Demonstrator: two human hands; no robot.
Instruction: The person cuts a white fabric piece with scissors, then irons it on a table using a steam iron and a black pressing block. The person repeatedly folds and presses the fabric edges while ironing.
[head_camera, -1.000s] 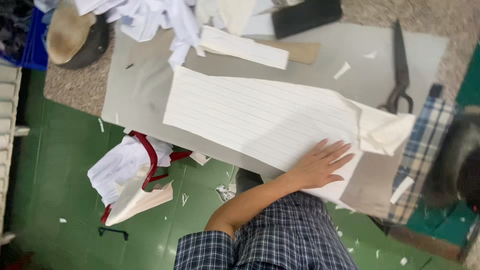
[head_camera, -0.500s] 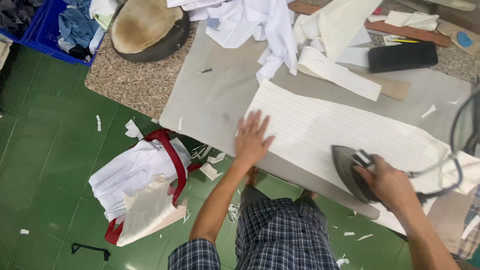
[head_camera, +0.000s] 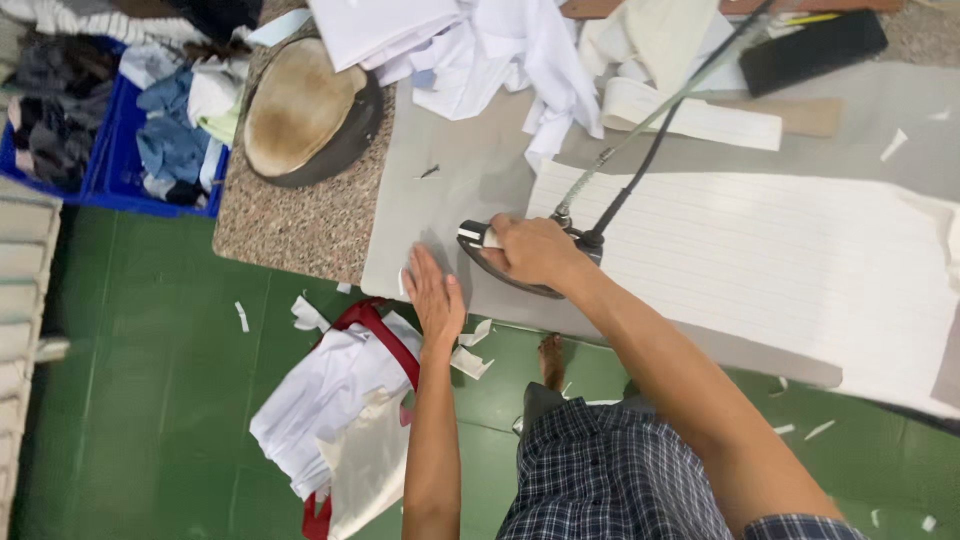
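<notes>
My right hand (head_camera: 532, 250) grips the handle of a dark clothes iron (head_camera: 500, 262), which rests at the left end of a long white striped fabric piece (head_camera: 760, 260) on the grey pressing pad (head_camera: 450, 170). A cord (head_camera: 640, 120) runs up from the iron toward the far side. My left hand (head_camera: 433, 297) lies flat, fingers together, on the pad's near left edge, just left of the iron.
A brown oval pressing block (head_camera: 300, 105) sits on the speckled counter (head_camera: 290, 225). White cloth pieces (head_camera: 500, 40) and a black case (head_camera: 810, 50) lie at the back. A blue crate of clothes (head_camera: 110, 130) and a white bundle with red straps (head_camera: 340, 400) are on the green floor.
My right hand slid the iron leftward along the striped fabric to its left end. My left hand moved left off the fabric to the pad's edge.
</notes>
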